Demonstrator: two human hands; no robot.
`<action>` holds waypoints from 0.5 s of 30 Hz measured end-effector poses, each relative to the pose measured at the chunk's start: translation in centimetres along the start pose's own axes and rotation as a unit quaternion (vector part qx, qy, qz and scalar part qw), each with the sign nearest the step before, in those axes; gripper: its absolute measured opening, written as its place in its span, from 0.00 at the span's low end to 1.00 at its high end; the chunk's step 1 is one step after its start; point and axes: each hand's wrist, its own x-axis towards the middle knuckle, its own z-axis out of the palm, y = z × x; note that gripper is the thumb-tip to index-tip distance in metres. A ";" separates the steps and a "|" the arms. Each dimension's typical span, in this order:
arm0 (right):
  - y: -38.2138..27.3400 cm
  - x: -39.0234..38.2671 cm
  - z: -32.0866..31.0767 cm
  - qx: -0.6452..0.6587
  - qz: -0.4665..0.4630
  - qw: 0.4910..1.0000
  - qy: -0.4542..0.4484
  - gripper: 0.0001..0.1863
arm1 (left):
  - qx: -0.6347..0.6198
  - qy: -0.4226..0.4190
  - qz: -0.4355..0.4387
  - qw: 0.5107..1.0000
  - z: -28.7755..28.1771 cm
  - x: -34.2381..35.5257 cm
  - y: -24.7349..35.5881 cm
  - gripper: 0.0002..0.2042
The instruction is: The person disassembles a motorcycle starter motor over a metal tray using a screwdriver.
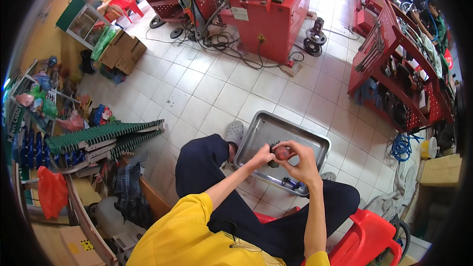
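Note:
Over a shallow metal tray [268,127] on the floor, both my hands meet around a small part. My right hand [302,163] curls its thumb and fingers about a reddish round part [282,153]. Against its left side my left hand [262,157] is closed on a dark piece [273,164]; whether the two are joined, I cannot tell. My fingers partly cover both, so their exact kind is unclear. Below my right hand, a small blue and black part [292,183] lies in the tray near its front edge.
Beneath me is a red plastic chair [362,239]. Folded green-topped furniture [98,138] lies to the left, near cardboard boxes [123,51]. A red machine [268,19] stands ahead with cables on the tiles. At right are a red tool rack [379,54] and a blue hose [401,146].

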 end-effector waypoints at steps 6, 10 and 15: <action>-0.3 -0.4 0.3 -0.159 0.027 0.984 0.081 0.19 | 0.021 -0.028 -0.026 0.999 1.2 -1.6 3.8 0.36; -0.7 0.5 0.9 -0.104 -0.046 0.987 0.114 0.19 | -0.027 -0.013 -0.003 1.000 0.2 -2.7 4.5 0.37; -0.4 -0.5 -1.1 0.004 0.054 0.997 -0.053 0.20 | 0.003 -0.057 -0.088 0.994 1.1 -2.8 8.1 0.37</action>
